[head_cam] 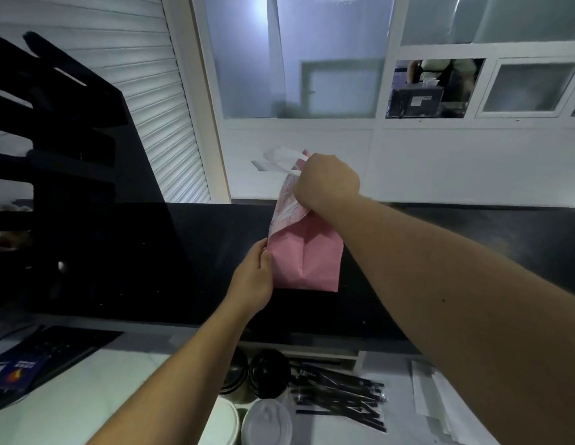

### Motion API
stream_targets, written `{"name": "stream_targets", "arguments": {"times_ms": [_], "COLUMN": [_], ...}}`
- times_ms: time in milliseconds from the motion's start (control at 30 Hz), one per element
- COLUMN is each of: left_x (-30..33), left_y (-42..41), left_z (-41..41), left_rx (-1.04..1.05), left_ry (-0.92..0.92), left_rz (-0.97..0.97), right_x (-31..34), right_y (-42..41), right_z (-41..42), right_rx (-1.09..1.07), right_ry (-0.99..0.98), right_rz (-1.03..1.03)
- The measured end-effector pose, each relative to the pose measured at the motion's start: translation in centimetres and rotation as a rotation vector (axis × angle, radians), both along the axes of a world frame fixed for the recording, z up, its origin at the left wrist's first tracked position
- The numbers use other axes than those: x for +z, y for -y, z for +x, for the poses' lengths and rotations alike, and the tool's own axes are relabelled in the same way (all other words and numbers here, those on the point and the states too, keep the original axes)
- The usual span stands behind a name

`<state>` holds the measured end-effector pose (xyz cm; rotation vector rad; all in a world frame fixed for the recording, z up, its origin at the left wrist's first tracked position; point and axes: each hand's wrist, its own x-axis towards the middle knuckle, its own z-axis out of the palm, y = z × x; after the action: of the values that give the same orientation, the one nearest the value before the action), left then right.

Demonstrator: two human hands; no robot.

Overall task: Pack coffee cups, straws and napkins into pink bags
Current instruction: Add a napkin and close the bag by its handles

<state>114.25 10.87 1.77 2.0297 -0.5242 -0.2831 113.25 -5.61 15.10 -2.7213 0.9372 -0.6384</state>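
Head view: a pink bag stands upright on the raised black counter, near the centre of the scene and in front of a white partition wall. The right hand is closed in a fist around the bag's gathered top, where white handles stick out to the left. The left hand pinches the bag's lower left edge between thumb and fingers. On the lower white surface, nearer the camera, sit lidded coffee cups, two with black lids and two with what appear to be pale lids, though the view there is dim. Just right of the cups lie black straws, and farther right, white napkins.
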Motion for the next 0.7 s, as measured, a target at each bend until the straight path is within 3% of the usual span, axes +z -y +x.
{"name": "stream_targets", "arguments": {"times_ms": [367,500,700], "left_x": [-0.8,0.5,2.2], "left_y": [-1.1,-2.7,-4.0], "left_z": [0.0,-1.8,-6.1], "left_rx": [0.037,0.052,-0.007], "left_ry": [-0.012,0.055,0.229], "left_rz": [-0.009,-0.046,0.064], "right_x": [0.7,1.5,0.1], "right_y": [-0.8,-2.1,-3.8], "right_z": [-1.8,-6.0,-13.5], "right_rx": [0.048,0.056,0.05], "right_ry": [-0.071,-0.096,-0.129], "right_rz": [-0.055,-0.187,-0.154]}}
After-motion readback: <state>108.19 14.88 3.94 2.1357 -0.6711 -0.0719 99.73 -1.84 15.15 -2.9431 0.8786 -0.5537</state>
